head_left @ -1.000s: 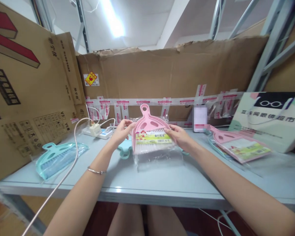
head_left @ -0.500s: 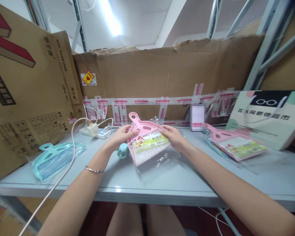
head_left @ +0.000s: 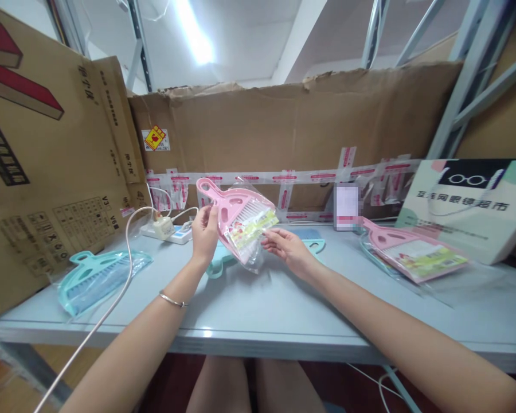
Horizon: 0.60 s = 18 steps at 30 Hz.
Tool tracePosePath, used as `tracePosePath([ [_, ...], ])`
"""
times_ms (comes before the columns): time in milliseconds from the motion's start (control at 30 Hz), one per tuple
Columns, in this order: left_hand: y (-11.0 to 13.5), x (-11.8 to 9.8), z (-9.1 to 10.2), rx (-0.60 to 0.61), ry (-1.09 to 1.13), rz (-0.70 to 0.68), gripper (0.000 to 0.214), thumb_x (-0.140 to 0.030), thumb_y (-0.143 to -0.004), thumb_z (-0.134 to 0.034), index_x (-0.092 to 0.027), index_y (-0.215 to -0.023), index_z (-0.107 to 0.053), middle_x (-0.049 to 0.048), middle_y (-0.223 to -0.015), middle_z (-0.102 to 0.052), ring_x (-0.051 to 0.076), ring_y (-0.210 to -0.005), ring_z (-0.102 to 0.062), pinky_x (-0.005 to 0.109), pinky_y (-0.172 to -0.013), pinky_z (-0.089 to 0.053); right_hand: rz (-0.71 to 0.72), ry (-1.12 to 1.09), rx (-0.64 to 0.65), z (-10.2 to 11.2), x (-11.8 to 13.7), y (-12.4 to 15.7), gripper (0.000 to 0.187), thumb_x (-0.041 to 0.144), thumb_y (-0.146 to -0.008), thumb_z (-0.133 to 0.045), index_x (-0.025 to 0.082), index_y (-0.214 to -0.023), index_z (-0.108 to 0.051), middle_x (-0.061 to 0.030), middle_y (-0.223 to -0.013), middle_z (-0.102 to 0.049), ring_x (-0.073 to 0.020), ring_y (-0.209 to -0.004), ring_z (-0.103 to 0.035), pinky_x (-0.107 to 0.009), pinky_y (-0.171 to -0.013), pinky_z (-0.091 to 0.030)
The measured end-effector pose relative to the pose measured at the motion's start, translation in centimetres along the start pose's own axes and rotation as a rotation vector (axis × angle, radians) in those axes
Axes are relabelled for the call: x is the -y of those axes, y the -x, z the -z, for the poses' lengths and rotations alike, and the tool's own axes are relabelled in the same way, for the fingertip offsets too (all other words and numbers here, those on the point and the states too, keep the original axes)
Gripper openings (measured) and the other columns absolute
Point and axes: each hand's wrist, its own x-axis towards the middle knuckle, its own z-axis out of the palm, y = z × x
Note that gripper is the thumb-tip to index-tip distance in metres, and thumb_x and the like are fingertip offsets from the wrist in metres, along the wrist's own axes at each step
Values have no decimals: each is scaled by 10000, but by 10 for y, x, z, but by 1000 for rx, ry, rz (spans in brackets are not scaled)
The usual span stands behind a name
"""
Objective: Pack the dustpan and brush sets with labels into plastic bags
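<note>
My left hand (head_left: 207, 232) grips a pink dustpan-and-brush set (head_left: 229, 211) near its handle, thumb on the front. The set is tilted above the table, in a clear plastic bag with a yellow-green label card. Close to the bag's lower right edge is my right hand (head_left: 286, 248), its fingers loosely bent and apart; whether the fingertips touch the plastic is hard to tell. Beneath and behind the pink set lies a teal dustpan set (head_left: 316, 246), its middle hidden by the pink one and my right hand.
Another bagged teal dustpan set (head_left: 101, 281) lies at the left, with a white cable (head_left: 126, 269) crossing it. Stacked bagged sets, pink on top (head_left: 413, 246), lie right, beside a paper bag (head_left: 468, 212). A power strip (head_left: 172, 232) and cardboard box (head_left: 284, 126) stand behind.
The pink set has moved left and up and turned in my left hand. My right hand has come off its upper right edge and moved slightly left and down. More of the teal set underneath shows.
</note>
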Motion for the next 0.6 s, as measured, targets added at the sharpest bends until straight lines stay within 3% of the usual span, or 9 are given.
tracePosePath([
  [133,8,-3,-4,36,-31,-13,247,-381,-848,-485,-175,-882,-617,29,-807,-618,137,-738,-554,231,-676,-447,-121,-116,-59,3,-6,-1,178,149,-643,-731,183,-759,-600,5,-694,-672,-75,-646,-620,-186,-658,-499],
  [300,12,2,-9,86,-89,71,214,-341,-846,-471,-190,-907,-609,-7,-662,-552,114,-549,-478,219,-505,-396,-243,-153,-41,9,-18,-5,153,108,-691,-669,199,-791,-598,31,-648,-639,-77,-606,-616,-224,-659,-531],
  [467,15,8,-11,134,-153,27,172,-294,-859,-457,-187,-850,-591,20,-781,-611,133,-715,-558,240,-669,-446,-240,-158,-37,10,-27,-9,160,44,-697,-630,177,-772,-579,-18,-711,-659,-105,-671,-645,-256,-712,-548],
  [600,19,2,-16,113,-124,-35,169,-283,-873,-446,-190,-852,-585,35,-858,-626,143,-792,-582,259,-746,-457,-229,-210,-138,9,-30,-11,271,-21,-669,-612,204,-749,-485,14,-665,-632,-109,-660,-649,-250,-689,-562],
])
